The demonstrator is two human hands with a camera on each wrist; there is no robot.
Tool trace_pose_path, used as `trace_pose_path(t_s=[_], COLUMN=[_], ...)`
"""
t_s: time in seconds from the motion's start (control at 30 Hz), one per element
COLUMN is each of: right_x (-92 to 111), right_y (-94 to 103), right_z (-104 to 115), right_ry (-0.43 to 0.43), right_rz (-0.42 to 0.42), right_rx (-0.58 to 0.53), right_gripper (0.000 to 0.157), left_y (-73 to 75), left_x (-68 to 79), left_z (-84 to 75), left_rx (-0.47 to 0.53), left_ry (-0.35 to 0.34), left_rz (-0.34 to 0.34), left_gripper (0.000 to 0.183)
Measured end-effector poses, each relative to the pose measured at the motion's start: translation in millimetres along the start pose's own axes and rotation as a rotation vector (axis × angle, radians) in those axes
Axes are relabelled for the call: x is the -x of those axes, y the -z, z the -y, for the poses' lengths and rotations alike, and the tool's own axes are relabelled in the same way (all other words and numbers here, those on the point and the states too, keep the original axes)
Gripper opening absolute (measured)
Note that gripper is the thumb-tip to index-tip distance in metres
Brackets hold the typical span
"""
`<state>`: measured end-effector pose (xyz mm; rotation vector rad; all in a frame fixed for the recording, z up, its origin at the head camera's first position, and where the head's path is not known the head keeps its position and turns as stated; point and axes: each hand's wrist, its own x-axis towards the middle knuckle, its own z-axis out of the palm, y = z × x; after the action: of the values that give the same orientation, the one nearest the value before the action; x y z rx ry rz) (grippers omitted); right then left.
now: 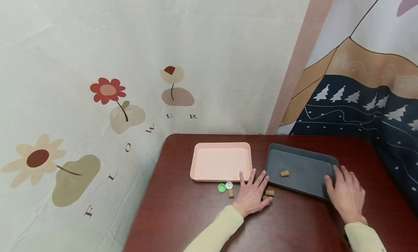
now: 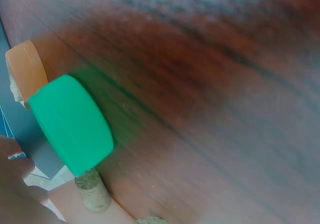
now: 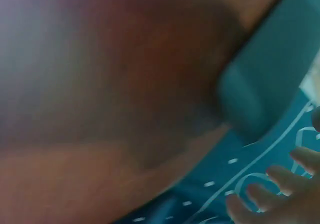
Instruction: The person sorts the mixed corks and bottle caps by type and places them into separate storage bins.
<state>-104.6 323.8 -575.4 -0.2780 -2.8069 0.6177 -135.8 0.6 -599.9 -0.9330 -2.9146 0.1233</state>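
Observation:
My left hand (image 1: pixel 250 195) is spread with straight fingers between a pink tray (image 1: pixel 193 172) and a dark grey tray (image 1: pixel 302 161). Beside its thumb lies a cork (image 1: pixel 269 193), partly overlapping another. On its other side are a green bottle cap (image 1: pixel 221 188), a white cap (image 1: pixel 229 185) and a cork (image 1: pixel 231 194). The left wrist view shows a green piece (image 2: pixel 72 124), an orange piece (image 2: pixel 27 69) and a cork (image 2: pixel 93 191) close by. My right hand (image 1: pixel 347 194) lies over the grey tray's right edge, fingers extended; its exact contact is unclear.
One cork (image 1: pixel 285 173) lies inside the grey tray. Both trays stand on a dark red-brown table (image 1: pixel 176 215). A printed cloth (image 1: pixel 228 63) hangs behind the table, and a patterned navy one (image 1: pixel 356 114) at the right.

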Motion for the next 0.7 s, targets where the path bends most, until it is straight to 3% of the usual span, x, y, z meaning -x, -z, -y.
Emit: trace_pose_path(t_s=[0.17, 0.27, 0.53, 0.7], right_x=[2, 3, -1, -4], right_y=[1.4, -1.8, -8.1, -14.2], right_z=[-28, -35, -27, -19], right_ry=[-0.139, -0.177, -0.186, -0.138], right_rz=[0.215, 0.279, 0.326, 0.292], right_rx=[0.005, -0.003, -0.065, -0.051], right_gripper=[0.082, 0.087, 0.091, 0.09], left_y=[-1.5, -2.6, -0.7, 0.1], left_x=[0.3, 1.0, 7.5, 11.3], left_z=[0.3, -0.2, 0.6, 2.7], left_rx=[-0.003, -0.004, -0.02, -0.017], left_ry=[0.002, -0.006, -0.012, 0.01], left_rz=[-0.013, -0.023, -0.051, -0.072], left_gripper=[0.076, 0.075, 0.071, 0.07])
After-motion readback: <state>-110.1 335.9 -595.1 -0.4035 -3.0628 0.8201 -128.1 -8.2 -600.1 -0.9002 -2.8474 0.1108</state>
